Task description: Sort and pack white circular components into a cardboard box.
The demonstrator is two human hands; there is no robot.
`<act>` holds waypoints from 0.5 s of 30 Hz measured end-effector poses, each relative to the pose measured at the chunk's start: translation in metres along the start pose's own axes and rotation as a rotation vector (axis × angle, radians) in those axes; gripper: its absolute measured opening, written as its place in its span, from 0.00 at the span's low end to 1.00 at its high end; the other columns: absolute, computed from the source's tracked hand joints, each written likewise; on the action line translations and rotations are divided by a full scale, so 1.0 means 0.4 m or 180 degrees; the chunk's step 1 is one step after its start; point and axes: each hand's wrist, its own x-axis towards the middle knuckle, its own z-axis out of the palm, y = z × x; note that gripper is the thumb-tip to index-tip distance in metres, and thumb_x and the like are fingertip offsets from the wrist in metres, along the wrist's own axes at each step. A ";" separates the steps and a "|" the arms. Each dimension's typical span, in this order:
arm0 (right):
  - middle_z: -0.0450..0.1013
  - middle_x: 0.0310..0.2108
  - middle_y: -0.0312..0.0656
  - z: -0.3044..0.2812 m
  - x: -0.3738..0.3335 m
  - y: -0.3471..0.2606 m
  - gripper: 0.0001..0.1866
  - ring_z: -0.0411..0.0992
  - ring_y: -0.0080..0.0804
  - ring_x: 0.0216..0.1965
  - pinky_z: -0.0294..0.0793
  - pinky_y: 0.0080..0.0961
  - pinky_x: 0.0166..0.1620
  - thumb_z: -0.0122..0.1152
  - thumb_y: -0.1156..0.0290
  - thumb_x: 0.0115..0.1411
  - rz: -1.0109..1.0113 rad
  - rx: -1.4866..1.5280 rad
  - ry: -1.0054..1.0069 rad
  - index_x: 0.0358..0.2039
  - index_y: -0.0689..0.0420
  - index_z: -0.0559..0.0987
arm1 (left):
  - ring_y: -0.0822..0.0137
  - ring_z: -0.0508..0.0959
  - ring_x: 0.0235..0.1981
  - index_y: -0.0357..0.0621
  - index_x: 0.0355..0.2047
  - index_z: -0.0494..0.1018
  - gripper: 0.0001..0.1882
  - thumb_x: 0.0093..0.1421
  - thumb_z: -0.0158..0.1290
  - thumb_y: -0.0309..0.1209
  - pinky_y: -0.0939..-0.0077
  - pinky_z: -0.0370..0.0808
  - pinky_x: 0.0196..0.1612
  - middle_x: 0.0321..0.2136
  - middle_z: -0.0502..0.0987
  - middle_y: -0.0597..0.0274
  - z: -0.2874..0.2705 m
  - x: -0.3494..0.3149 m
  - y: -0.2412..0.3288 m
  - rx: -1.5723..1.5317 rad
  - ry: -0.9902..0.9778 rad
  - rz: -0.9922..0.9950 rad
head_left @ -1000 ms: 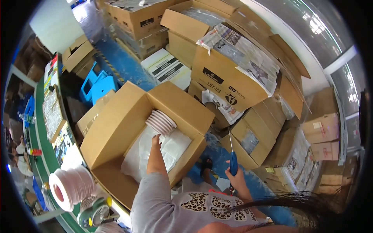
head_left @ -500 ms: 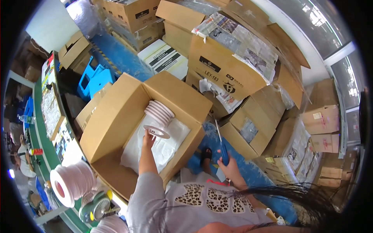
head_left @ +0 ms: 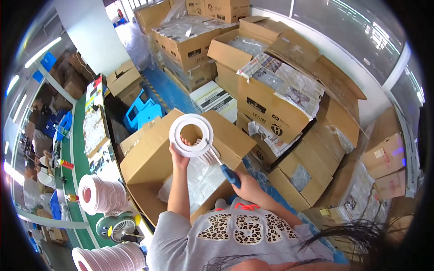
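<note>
My left hand (head_left: 180, 157) grips a flat white ring (head_left: 191, 119) by its lower left edge, with fingers showing through the central hole. The ring is raised above an open cardboard box (head_left: 151, 149), its flat side turned towards me. In my right hand (head_left: 248, 186) is a blue-handled screwdriver (head_left: 230, 174), fingers wrapped round the handle. Its thin metal shaft points up and left, and the tip is at the ring's lower right rim. Inside the box, partly hidden behind the ring, a stack of similar rings (head_left: 209, 158) rests on white plastic sheeting (head_left: 199, 183).
To the left, white stacked-ring rolls (head_left: 104, 194) and a small fan (head_left: 122, 231) stand beside a green bench (head_left: 77, 149). A blue plastic piece (head_left: 142, 110) lies beyond the box. Large cartons (head_left: 271, 106) crowd the right and back, over a blue floor (head_left: 169, 88).
The ring has come up out of the box in my left hand and turned to face me. My right hand has brought the screwdriver leftward to its rim. The view has tilted up.
</note>
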 end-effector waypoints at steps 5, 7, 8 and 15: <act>0.72 0.26 0.53 0.027 0.024 -0.003 0.16 0.70 0.52 0.30 0.69 0.42 0.34 0.54 0.70 0.47 0.0006 -0.0503 -0.0258 0.38 0.58 0.69 | 0.71 0.73 0.38 0.46 0.44 0.67 0.28 0.55 0.42 0.56 0.71 0.69 0.43 0.36 0.73 0.68 0.081 0.089 -0.104 -0.0382 0.0022 0.0295; 0.72 0.24 0.51 0.033 0.021 0.005 0.14 0.70 0.51 0.28 0.69 0.43 0.33 0.53 0.70 0.46 0.0006 -0.0738 -0.0242 0.36 0.57 0.69 | 0.71 0.73 0.40 0.46 0.45 0.66 0.28 0.55 0.42 0.56 0.70 0.69 0.45 0.38 0.72 0.69 0.106 0.114 -0.132 -0.0675 0.0438 0.0162; 0.72 0.23 0.50 0.029 0.017 0.007 0.15 0.71 0.51 0.27 0.69 0.45 0.31 0.55 0.68 0.44 -0.0030 -0.0789 -0.0193 0.35 0.55 0.69 | 0.71 0.73 0.40 0.46 0.45 0.66 0.28 0.55 0.42 0.56 0.70 0.69 0.45 0.38 0.72 0.69 0.114 0.121 -0.149 -0.0680 0.0400 0.0135; 0.72 0.22 0.50 0.024 0.011 0.045 0.14 0.71 0.50 0.27 0.70 0.44 0.31 0.55 0.67 0.44 -0.0016 -0.0953 -0.0031 0.33 0.56 0.70 | 0.72 0.72 0.41 0.47 0.44 0.66 0.25 0.57 0.41 0.53 0.71 0.70 0.44 0.41 0.71 0.71 0.145 0.122 -0.183 -0.0628 0.0630 0.0144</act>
